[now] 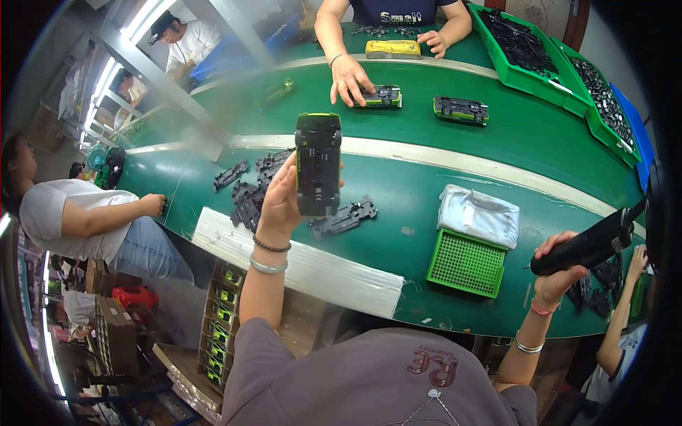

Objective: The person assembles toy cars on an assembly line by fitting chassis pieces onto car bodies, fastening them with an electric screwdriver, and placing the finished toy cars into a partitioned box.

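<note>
My left hand (pixel 281 195) grips a toy car (pixel 318 167) raised above the bench, its black underside showing and a thin yellow-green body edge around it. My right hand (pixel 556 278) is closed around a black electric screwdriver (pixel 584 248), its thin bit pointing left, well apart from the car. Behind my left hand lies a pile of loose black car chassis (pixel 247 201). One more chassis (pixel 348 216) rests just right of the held car. Between my hands sits a green perforated basket (pixel 465 264), with a pale blue-white cloth-like bundle (pixel 480 216) at its far side.
Across the bench a co-worker's hand (pixel 350 79) touches an upturned toy car (pixel 381 96); another car (pixel 462 110) lies nearby. Green bins (pixel 593 110) of small parts stand far right. A divided box (pixel 222 323) of green car bodies is below left. Other people sit left and right.
</note>
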### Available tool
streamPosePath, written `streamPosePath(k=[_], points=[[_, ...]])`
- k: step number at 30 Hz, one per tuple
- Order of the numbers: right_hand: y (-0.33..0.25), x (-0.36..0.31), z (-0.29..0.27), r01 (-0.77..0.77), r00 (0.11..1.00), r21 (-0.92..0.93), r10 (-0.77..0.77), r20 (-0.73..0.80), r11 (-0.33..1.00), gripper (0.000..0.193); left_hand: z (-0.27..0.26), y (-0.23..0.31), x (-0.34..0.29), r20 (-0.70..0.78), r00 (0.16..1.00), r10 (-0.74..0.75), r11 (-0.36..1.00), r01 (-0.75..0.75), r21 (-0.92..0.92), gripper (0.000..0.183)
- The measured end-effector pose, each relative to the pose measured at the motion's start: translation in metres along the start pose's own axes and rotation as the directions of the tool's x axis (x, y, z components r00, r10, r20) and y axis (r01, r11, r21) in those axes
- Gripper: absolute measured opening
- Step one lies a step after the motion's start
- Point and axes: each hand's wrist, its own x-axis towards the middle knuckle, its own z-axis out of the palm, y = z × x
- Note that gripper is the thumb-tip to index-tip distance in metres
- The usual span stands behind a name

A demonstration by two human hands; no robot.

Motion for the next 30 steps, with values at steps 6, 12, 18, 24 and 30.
streamPosePath(k=[6, 12, 18, 24, 30], points=[[0.003, -0.009, -0.002, -0.049, 0.999, 0.094, 0.047, 0.022, 0.994, 0.074, 0.023, -0.028, 0.015, -0.013, 0.997, -0.071, 0.996, 0.071, 0.059, 0.053], [-0.031, 0.001, 0.065, -0.196, 0.962, -0.087, 0.209, 0.176, 0.977, 0.027, 0.088, -0.075, 0.019, 0.091, 0.974, -0.209, 0.977, 0.206, 0.048, 0.047], [-0.039, -0.012, 0.081, -0.176, 0.963, 0.028, 0.166, 0.213, 0.984, 0.026, 0.135, -0.109, 0.022, 0.101, 0.957, -0.27, 0.962, 0.265, 0.06, 0.042], [-0.047, -0.026, 0.075, 0.044, 0.937, -0.218, 0.035, 0.346, 0.975, 0.036, 0.13, -0.119, 0.019, 0.053, 0.971, -0.231, 0.972, 0.233, -0.02, 0.046], [-0.054, -0.019, 0.083, 0.039, 0.943, -0.161, 0.017, 0.331, 0.986, 0.035, 0.135, -0.114, 0.013, 0.052, 0.957, -0.286, 0.944, 0.29, -0.157, 0.044]])
